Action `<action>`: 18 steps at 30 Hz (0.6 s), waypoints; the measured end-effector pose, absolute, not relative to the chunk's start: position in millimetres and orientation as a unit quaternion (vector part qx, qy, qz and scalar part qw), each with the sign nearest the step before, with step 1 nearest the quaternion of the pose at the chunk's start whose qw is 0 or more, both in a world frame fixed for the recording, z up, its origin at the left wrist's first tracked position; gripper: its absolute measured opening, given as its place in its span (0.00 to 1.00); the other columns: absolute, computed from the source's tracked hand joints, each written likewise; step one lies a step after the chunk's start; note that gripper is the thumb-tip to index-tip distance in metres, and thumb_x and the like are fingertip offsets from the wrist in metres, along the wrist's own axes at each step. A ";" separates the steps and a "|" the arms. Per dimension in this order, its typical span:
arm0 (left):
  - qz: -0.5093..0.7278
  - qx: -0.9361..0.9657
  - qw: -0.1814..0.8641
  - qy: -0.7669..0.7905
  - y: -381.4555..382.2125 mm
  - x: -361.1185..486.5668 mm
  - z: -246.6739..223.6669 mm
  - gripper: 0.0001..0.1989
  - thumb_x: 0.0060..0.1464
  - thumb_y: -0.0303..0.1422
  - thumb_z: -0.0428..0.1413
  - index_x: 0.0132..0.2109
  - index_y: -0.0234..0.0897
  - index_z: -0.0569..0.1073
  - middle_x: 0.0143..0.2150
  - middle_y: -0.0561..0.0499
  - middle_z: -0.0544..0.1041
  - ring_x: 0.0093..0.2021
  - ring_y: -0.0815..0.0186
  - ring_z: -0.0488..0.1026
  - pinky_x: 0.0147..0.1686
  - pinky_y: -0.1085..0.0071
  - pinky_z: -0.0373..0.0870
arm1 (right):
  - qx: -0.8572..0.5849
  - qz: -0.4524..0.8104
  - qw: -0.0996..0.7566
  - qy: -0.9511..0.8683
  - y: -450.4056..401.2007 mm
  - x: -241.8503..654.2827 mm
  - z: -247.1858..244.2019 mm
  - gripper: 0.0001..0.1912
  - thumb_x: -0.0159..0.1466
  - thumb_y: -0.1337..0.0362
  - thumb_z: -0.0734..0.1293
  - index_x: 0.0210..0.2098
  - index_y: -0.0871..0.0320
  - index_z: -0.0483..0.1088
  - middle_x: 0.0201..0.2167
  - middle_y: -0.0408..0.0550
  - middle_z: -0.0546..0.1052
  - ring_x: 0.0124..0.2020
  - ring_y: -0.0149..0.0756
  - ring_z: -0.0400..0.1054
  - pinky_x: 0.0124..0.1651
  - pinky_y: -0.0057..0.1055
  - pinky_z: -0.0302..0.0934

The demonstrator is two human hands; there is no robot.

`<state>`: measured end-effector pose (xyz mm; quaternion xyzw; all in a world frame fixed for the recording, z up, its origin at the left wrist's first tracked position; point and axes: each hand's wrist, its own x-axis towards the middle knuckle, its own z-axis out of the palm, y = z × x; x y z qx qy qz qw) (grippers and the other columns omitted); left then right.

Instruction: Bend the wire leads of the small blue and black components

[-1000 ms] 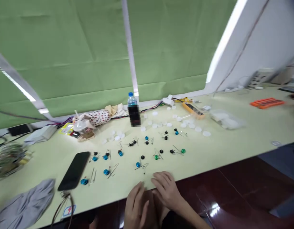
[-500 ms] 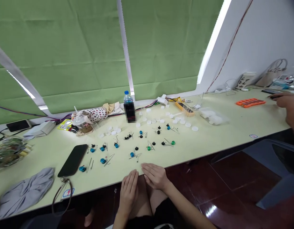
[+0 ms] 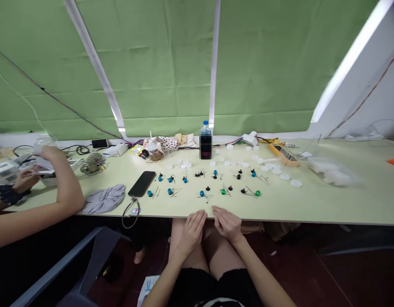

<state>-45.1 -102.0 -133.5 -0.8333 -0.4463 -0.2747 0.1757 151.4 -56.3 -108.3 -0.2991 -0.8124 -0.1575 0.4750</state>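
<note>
My left hand [image 3: 195, 228] rests at the table's front edge, fingers stretched out and together, holding nothing. Beside it lies my right hand [image 3: 228, 223], also with extended fingers on the edge and nothing held. Just beyond my hands are small blue balls [image 3: 202, 193], green balls [image 3: 223, 192] and black disc-like pieces [image 3: 230, 188], with thin metal pins [image 3: 247, 192] lying among them. Several white round caps [image 3: 276, 171] are scattered behind these parts. None of these small things is touched by my fingers.
A phone [image 3: 141, 183] with a strap loop lies left on the table [image 3: 337, 209], near a grey cloth [image 3: 104, 199]. At the back stand a bottle [image 3: 205, 143] and a lidded cup [image 3: 154, 150]. Right are a yellow device [image 3: 283, 154] and a plastic bag [image 3: 331, 170]. A co-worker's arm [image 3: 60, 192] reaches in at left.
The view has turned left and levelled, so the table things appear farther right. The co-worker's arms at left now show; the hand at right has left view. My hands stay at the edge.
</note>
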 end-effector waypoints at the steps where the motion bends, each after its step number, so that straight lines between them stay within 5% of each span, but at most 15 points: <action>1: -0.275 -0.833 0.176 -0.446 -102.8 -45.2 -133.3 0.30 0.57 0.17 0.42 0.66 0.31 0.56 0.63 0.40 0.66 0.65 0.61 0.59 0.61 0.57 0.59 | -0.301 -0.158 0.478 -0.810 -56.9 150.8 -108.6 0.15 0.62 0.73 0.61 0.46 0.61 0.74 0.46 0.53 0.79 0.46 0.38 0.74 0.48 0.33 0.69; 18: -0.237 -0.843 0.167 -0.453 -111.1 -48.7 -125.5 0.26 0.59 0.23 0.45 0.65 0.29 0.58 0.64 0.41 0.64 0.66 0.59 0.56 0.63 0.60 0.56 | -0.306 -0.070 0.431 -0.846 -69.5 159.5 -89.6 0.17 0.65 0.72 0.60 0.51 0.58 0.72 0.47 0.53 0.78 0.46 0.42 0.74 0.47 0.36 0.71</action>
